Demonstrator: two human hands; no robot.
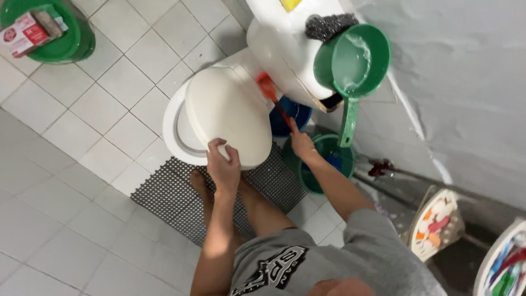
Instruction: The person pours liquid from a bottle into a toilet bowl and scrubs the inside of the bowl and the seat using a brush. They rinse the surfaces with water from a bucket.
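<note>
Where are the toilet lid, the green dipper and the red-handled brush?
toilet lid (pixel 227 112), head view, middle of its white top.
green dipper (pixel 359 57), head view, inside of the bowl.
red-handled brush (pixel 271 93), head view, upper handle.

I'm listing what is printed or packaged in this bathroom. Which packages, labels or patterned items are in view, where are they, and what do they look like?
Small box: top left, lying on a green bucket lid; rectangular, red and white.
Yellow label: top edge, on the white toilet tank; only a corner shows.
Patterned fan-shaped item: lower right by the wall; cream with orange, red and green shapes.
No screens or signs.
</note>
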